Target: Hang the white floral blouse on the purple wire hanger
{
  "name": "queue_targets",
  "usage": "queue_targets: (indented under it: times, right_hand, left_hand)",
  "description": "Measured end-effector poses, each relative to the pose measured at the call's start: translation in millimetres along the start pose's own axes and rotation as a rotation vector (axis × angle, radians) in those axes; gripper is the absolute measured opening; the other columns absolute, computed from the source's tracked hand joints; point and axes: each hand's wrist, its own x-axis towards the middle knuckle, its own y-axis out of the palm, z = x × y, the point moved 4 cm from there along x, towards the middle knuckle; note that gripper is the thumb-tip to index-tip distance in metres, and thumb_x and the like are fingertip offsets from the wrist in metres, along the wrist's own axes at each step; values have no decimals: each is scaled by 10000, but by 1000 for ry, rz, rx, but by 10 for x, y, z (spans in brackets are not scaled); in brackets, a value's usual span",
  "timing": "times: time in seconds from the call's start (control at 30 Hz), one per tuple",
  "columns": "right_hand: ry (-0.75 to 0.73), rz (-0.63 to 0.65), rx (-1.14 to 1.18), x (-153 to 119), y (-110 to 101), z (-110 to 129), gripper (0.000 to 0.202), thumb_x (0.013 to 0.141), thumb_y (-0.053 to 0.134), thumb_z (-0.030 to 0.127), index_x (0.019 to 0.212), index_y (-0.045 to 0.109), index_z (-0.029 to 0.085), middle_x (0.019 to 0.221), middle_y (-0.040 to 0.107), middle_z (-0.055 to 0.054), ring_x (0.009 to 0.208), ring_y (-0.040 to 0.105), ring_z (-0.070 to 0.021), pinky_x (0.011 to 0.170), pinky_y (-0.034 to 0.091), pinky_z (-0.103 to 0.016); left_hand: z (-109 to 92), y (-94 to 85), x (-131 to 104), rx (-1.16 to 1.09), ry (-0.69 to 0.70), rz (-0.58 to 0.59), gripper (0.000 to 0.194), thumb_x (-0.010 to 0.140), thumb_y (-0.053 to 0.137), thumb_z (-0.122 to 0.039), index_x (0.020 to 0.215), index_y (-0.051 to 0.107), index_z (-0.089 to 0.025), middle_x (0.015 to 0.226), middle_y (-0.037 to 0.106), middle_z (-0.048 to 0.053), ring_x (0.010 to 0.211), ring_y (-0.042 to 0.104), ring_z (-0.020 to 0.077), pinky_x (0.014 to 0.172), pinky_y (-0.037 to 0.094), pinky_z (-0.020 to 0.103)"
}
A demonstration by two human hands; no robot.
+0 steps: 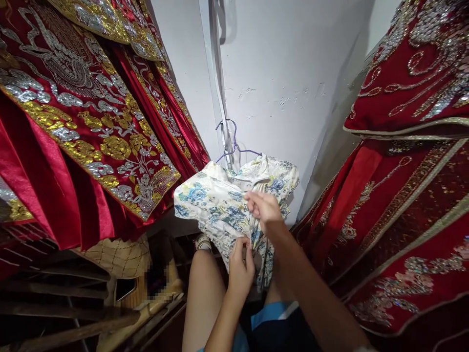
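A white blouse (220,203) with a blue and yellow floral print hangs in front of me on a purple wire hanger (235,142). Its front opening runs down between my hands. Higher up, my right hand (266,208) is closed in a pinch on the edge of the front, just below the collar. My left hand (242,264) pinches the same edge lower down, thumb and fingers together on the cloth. Whether a button lies under either set of fingertips is too small to tell.
Red garments with gold and silver sequins (120,146) hang on the left. More red beaded garments (403,195) hang on the right. Behind the blouse are a white wall (278,58) and a vertical metal pole (214,63). Wooden furniture (146,313) stands at lower left, beside my knees.
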Motion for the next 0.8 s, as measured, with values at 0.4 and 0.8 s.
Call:
queue_targets:
  times: [0.4,0.8]
  right_hand:
    - [-237,171,-103,404,198,372,215,820,649,373,747,632,171,487,540,48,407,384,-64,422,257,-208]
    - [-282,120,-305,499,56,-138,227,811,629,386,694,577,198,505,456,63,456,341,-93,457,218,-236]
  left_hand:
    - [-306,-529,671,-52,176,-109,188,916,608,-322,1061,675,-221,970,692,72,899,629,219,838,459,310]
    - [-1224,-877,1594,240,547,-283,158,964,541,-224,952,682,-155,916,680,37,865,619,161,849,475,281]
